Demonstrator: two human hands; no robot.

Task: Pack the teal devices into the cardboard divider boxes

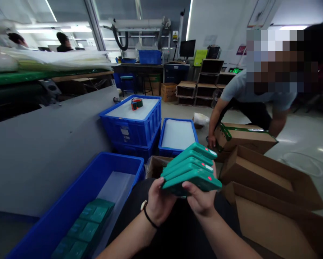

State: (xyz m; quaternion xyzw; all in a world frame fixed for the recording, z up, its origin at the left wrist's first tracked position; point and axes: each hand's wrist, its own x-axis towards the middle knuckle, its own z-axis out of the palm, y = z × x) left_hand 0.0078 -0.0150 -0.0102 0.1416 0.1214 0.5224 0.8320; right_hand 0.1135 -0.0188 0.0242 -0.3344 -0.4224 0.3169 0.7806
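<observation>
A stack of several flat teal boxes (pixel 189 169), tilted and slightly fanned, is held up in front of my lap. My left hand (pixel 161 203) grips its near left side, thumb on the lowest box's edge. On the near right side my right hand (pixel 201 199) clasps the same stack, with its thumb against the front. Small red dots and white labels show at the boxes' right ends. To my left, a long blue bin (pixel 96 163) contains more teal boxes (pixel 86 226) lying in rows. Most of my fingers are hidden behind the stack.
Open cardboard boxes (pixel 269 219) stand at the right. Beyond them a person in a light shirt (pixel 239 86) bends over a taped carton (pixel 244 140). Blue crates (pixel 129 131) are stacked ahead, with tape rolls (pixel 137 103) on top. A grey panel (pixel 56 154) borders the left.
</observation>
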